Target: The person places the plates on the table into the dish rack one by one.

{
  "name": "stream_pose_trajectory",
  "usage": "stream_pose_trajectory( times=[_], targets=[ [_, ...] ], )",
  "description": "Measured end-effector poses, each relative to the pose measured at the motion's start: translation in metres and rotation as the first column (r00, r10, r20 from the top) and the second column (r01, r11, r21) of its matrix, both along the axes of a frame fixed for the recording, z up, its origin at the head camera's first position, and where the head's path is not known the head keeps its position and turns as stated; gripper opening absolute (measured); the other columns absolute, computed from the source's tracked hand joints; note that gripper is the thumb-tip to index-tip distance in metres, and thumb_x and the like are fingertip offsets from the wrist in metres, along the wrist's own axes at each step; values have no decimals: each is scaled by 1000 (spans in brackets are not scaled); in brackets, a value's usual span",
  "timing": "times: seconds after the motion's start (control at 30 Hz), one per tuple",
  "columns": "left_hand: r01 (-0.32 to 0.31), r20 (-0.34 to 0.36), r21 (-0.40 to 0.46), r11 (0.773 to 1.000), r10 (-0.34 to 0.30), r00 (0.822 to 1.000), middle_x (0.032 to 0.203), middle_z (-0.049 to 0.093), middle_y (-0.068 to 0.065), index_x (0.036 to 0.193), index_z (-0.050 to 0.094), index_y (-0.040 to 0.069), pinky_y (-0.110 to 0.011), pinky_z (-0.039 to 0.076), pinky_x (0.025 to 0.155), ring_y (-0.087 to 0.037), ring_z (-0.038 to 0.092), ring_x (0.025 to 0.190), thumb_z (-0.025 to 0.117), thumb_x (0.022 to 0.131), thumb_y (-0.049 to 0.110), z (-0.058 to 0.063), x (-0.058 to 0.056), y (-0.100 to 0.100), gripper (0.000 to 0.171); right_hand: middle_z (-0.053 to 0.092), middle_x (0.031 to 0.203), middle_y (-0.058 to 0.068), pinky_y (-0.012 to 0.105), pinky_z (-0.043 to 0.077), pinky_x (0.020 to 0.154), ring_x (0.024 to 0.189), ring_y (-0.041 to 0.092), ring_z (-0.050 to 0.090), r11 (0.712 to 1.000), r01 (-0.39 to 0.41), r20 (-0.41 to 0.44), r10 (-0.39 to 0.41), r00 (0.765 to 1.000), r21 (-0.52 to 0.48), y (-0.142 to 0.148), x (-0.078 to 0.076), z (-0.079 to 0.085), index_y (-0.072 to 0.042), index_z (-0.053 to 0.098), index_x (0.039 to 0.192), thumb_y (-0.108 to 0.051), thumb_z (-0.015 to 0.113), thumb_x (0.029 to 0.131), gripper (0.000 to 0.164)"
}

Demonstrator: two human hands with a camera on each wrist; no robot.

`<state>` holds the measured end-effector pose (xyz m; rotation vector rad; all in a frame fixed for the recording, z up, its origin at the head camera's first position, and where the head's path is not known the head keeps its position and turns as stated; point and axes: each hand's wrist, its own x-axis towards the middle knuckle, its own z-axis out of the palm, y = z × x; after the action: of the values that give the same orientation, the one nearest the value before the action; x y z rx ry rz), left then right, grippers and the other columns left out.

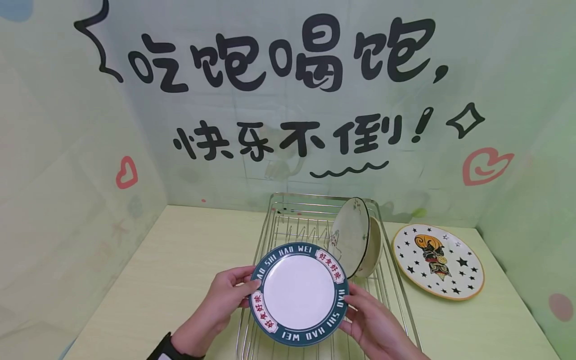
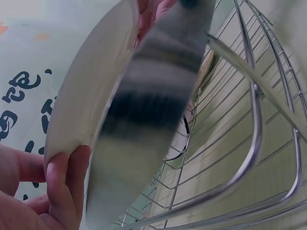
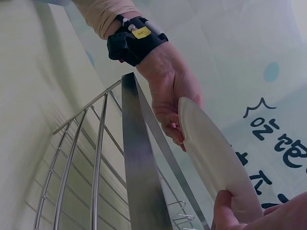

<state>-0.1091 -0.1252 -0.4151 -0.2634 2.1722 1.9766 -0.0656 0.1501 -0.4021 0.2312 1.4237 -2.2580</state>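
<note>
Two bare hands hold one round plate (image 1: 299,294) upright with its face toward the viewer; it is white with a dark blue rim lettered in capitals and bearing two pale label panels of red characters. The left hand (image 1: 225,295) grips the plate's left edge, thumb on the rim and fingers behind; the right hand (image 1: 373,320) grips the opposite edge. Both grips are engaged on this single plate, which is in front of one wire rack (image 1: 294,230), partly covering it in the head view; whether plate and rack touch cannot be told. The rack stands on a pale worktop (image 1: 189,260), reaching from the middle of its back edge toward the front. Two bowls stand on edge in the rack's right half, side by side: a flowered bowl (image 1: 348,235) with a dark rim, and a cream bowl (image 1: 375,250) partly hidden to its right. A second plate, the cat plate (image 1: 438,262), sits near the worktop's back right corner, just beside the rack, with an orange rim, one cat figure and many black stars. Behind the worktop, a wall carries two lines of black writing (image 1: 302,140) and two red hearts, a left heart (image 1: 127,172) and a right heart (image 1: 486,170). One black band (image 1: 173,347) circles the left wrist.
</note>
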Motion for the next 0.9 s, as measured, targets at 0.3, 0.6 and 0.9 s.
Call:
stream_pose_trajectory(
  times=[0.3,0.6,0.9],
  targets=[
    [23,14,11,1000,-23,1000,91,59,-10,123,58,-4,-21,50,53,-14,58,65,65,87,7,1,2,0,39,52,124,6,27,49,95,99,13,58,1000,16,22,-16,1000,-17,0,1,2,-9,14,151,-16,38,101,56],
    [106,10,24,994,-107,994,93,58,-10,127,54,-6,-23,53,58,-14,60,67,67,87,11,0,2,-2,45,54,124,6,27,47,97,102,12,58,998,25,36,-23,999,-58,3,2,1,-8,14,151,-18,41,101,58],
    [143,9,35,989,-143,990,92,59,-8,127,54,-6,-26,56,62,-13,62,70,68,86,15,-1,1,-2,48,55,119,5,25,48,94,98,11,57,996,67,54,-64,996,-56,3,3,2,-9,17,150,-17,42,100,57]
  ],
)
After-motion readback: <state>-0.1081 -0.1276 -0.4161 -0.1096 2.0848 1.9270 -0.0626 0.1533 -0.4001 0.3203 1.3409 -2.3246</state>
